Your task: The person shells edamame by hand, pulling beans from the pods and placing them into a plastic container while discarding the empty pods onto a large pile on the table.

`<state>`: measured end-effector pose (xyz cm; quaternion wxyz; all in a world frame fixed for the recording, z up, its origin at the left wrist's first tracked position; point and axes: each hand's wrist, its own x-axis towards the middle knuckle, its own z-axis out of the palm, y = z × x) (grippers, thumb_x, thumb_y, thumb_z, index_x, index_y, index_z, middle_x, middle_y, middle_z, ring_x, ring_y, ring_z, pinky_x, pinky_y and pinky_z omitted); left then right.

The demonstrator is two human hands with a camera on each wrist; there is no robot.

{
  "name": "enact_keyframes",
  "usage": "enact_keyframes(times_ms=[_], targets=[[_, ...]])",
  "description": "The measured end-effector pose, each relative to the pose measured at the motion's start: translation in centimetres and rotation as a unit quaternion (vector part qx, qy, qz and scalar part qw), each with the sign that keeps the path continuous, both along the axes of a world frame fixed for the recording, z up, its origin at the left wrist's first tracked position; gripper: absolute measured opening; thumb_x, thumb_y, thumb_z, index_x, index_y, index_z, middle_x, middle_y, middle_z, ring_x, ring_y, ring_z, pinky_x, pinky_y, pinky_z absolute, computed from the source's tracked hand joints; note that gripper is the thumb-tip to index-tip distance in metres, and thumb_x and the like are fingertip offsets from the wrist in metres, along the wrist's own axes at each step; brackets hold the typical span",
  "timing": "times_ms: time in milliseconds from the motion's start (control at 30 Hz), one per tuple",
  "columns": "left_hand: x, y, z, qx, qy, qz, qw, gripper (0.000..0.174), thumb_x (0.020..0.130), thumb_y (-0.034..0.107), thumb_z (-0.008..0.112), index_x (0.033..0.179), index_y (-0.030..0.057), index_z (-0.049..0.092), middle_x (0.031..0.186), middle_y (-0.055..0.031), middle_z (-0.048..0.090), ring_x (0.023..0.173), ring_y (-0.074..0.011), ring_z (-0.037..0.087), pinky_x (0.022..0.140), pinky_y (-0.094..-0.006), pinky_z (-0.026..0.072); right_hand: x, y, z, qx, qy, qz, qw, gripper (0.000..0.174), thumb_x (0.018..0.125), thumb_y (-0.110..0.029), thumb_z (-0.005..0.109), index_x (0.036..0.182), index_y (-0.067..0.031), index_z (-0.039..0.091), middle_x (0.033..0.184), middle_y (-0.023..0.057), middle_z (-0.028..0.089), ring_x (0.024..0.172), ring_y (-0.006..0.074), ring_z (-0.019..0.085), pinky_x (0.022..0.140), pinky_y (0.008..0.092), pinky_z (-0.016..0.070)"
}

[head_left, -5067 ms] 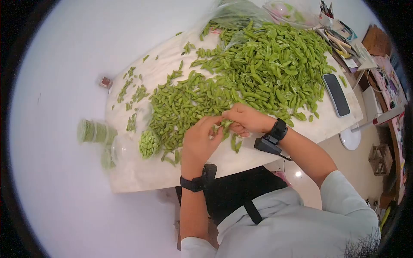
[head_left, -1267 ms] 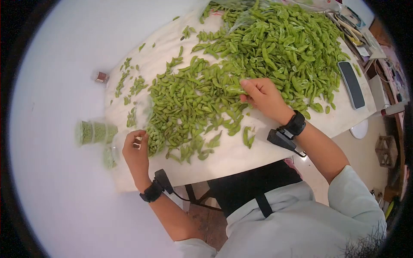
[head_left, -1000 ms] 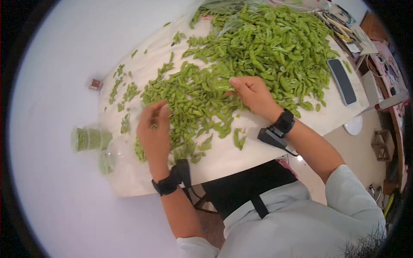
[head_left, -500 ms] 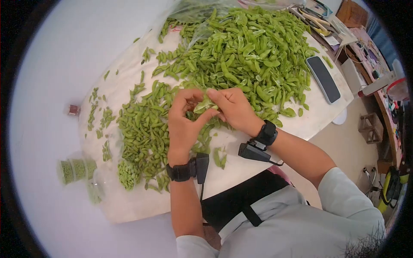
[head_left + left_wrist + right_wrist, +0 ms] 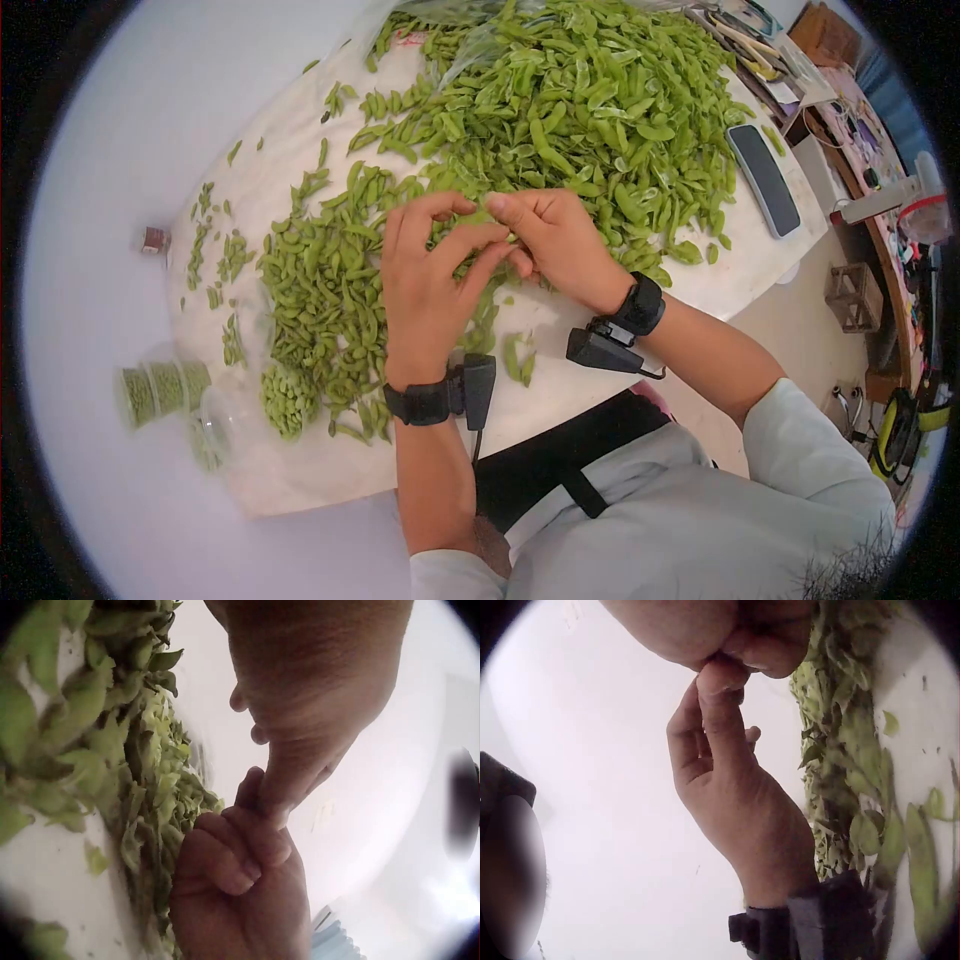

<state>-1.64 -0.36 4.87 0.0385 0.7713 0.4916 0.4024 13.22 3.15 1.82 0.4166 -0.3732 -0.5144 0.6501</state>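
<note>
My left hand (image 5: 430, 285) and right hand (image 5: 565, 245) meet at the fingertips above the spread of green edamame pods (image 5: 325, 285). Between them the pinched edamame pod is almost wholly covered by the fingers. My right thumb presses from above, its other fingers curled in toward the palm. In the right wrist view, the left hand (image 5: 742, 802) brings its thumb and forefinger tips against the right hand (image 5: 675, 622). The left wrist view shows the same contact from the other side. Pale shelled beans (image 5: 288, 400) lie in a clump left of the pods.
A tall heap of pods (image 5: 600, 120) covers the back right, with a clear plastic bag (image 5: 460, 15) behind. A phone (image 5: 764, 182) lies by the right edge. Clear tubs of beans (image 5: 165, 390) and a clear container (image 5: 220, 415) are at left. Loose pods (image 5: 518, 360) lie near the front edge.
My left hand has come from beside the shelled beans, rightward to the right hand. The pod, visible between them half a second ago, is now mostly covered. The head view has shifted.
</note>
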Motion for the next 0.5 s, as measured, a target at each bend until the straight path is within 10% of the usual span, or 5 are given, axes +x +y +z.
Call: enact_keyframes(times_ms=[500], targets=[[0.14,-0.48,0.26,-0.043,-0.013,-0.03,0.999,0.021,0.064,0.007,0.071,0.083,0.0102,0.063,0.109,-0.0093,0.053,0.101,-0.0279,0.047,0.087,-0.0386,0.0379,0.08,0.13,0.36,-0.006,-0.004,0.023,1.0,0.032,0.095,-0.026,0.047,0.071,-0.0062,0.053,0.047,-0.0025,0.046,0.036,0.0049,0.042,0.036,0.0206,0.0328]])
